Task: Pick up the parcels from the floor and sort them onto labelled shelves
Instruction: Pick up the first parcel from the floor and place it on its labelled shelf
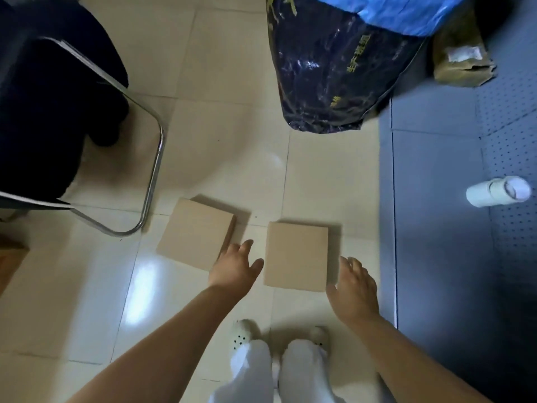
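Head view: two flat cardboard parcels lie side by side on the tiled floor (203, 146). Right parcel (296, 255) sits between both hands. Left hand (234, 267) is spread open, empty, between it and the left parcel (196, 232). Right hand (356, 289) is open, empty, just beside its right edge. Chair (52, 112) stands left; dark plastic bag (328, 74) lies beyond.

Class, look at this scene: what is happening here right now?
A person is bending over two flat cardboard parcels on the tiled floor. The left hand and right hand reach down, open, on either side of the right parcel. Neither hand has a grip yet. The left parcel lies untouched beside the chair.
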`<state>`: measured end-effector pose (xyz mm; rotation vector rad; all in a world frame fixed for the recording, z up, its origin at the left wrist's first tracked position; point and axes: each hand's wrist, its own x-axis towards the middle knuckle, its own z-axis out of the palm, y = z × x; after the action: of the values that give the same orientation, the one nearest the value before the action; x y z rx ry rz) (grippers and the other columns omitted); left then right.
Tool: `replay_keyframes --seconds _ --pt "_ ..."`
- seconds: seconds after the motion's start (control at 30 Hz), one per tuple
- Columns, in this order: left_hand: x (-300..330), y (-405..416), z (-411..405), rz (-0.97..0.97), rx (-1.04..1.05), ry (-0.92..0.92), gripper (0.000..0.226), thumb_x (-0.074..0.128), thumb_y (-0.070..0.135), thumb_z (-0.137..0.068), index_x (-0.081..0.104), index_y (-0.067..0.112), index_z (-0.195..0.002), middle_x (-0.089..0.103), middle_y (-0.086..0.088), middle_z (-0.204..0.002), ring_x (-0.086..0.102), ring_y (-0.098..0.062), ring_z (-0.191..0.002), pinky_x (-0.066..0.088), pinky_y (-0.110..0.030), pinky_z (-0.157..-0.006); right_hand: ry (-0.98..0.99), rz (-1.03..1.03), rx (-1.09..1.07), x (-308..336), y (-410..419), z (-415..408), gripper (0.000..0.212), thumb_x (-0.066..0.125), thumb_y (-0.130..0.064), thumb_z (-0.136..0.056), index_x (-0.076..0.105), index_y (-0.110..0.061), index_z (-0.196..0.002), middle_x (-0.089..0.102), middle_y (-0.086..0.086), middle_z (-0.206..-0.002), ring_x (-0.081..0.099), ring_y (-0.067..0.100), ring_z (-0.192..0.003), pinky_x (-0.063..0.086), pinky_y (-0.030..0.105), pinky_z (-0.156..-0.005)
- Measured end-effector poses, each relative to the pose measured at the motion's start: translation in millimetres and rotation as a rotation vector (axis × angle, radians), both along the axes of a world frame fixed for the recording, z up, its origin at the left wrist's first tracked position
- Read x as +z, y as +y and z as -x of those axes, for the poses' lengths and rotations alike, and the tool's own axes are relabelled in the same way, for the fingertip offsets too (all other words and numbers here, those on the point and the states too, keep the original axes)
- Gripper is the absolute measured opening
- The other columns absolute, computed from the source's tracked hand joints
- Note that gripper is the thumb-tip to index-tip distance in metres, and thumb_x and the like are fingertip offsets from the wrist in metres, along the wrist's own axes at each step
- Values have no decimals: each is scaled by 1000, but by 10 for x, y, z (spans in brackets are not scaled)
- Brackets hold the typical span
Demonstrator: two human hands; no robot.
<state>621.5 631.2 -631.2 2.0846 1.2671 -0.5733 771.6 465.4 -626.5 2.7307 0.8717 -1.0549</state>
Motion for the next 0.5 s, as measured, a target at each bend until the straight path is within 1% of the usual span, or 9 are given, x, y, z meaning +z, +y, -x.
replay_keyframes --seconds 0.07,0.13,0.23,0.3,0.43,0.5 --pt "-501 1 -94 9 1 17 56 42 45 -91 32 25 -142 38 -3 -145 42 -27 -126 39 -38 -97 17 1 -38 -491 -17 -93 59 48 -21 -86 29 -11 -141 37 11 -144 38 27 -129 29 37 -109" --pt "-998 -4 -165 31 17 47 57 43 44 -90 31 25 -142 39 -5 -144 41 -26 -128 39 -39 -98 30 6 -74 -960 -26 -173 60 48 -22 -86 28 -11 -142 37 11 -144 38 28 -129 30 38 -108" --pt "-1724 -34 -264 56 22 90 57 44 40 -90 30 25 -143 45 -7 -136 41 -25 -126 42 -40 -93 49 12 -128 -1638 -19 -288 60 48 -20 -85 30 -13 -141 38 11 -141 38 29 -127 32 38 -104" --pt "-2157 -56 -325 87 37 107 58 44 38 -89 29 24 -143 46 -8 -135 42 -26 -125 42 -40 -91 65 7 -158 -2054 -12 -341 61 49 -18 -83 30 -14 -141 36 10 -141 36 29 -127 33 39 -102" --pt "-2836 -88 -443 150 106 109 62 48 36 -88 26 23 -145 43 -13 -138 43 -30 -125 39 -40 -97 107 10 -204 -2735 0 -414 66 49 -15 -81 25 -17 -143 32 9 -142 32 29 -129 35 40 -99" --pt "-3068 -95 -474 171 129 102 66 49 35 -87 22 24 -146 42 -13 -138 44 -32 -124 39 -39 -97 127 14 -236 -2981 12 -443 69 48 -15 -80 21 -18 -143 30 10 -143 32 30 -129 37 42 -98"
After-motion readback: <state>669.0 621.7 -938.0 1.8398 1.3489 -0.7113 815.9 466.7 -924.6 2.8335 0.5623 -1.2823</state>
